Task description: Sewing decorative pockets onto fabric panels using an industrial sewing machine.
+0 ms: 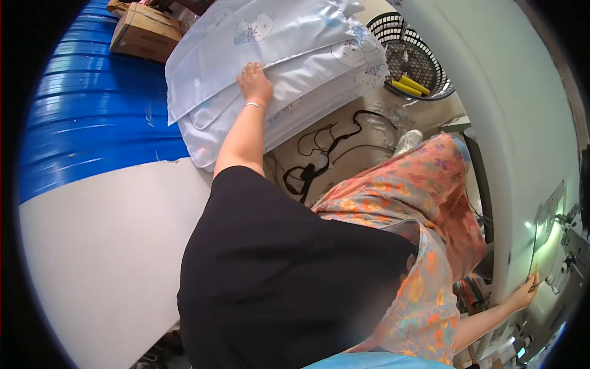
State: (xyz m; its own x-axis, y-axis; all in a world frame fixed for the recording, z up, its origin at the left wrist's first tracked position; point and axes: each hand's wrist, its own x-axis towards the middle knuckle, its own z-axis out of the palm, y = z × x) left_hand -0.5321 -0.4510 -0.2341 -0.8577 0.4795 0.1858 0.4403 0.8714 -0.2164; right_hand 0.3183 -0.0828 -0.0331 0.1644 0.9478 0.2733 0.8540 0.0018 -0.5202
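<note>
A thick stack of pale satiny fabric pieces (212, 52) with printed cartoon bears lies at the upper middle. My left hand (255, 84) rests on top of it, fingers spread along the edge of the uppermost piece; a thin bracelet circles that wrist. Far to the right, my right hand (524, 293) is beside the lit bed of a sewing machine (556, 243). Its fingers are pinched together around a small dark, thin thing that I cannot make out. The machine's needle area is partly lost at the picture's rim.
A black plastic basket (439, 83) with yellow pieces (410, 86) inside stands beyond the table edge (491, 123). Blue corrugated sheeting (92, 117) and a cardboard box (146, 32) lie at the left. Black straps (335, 146) trail over the floor by my floral-covered legs.
</note>
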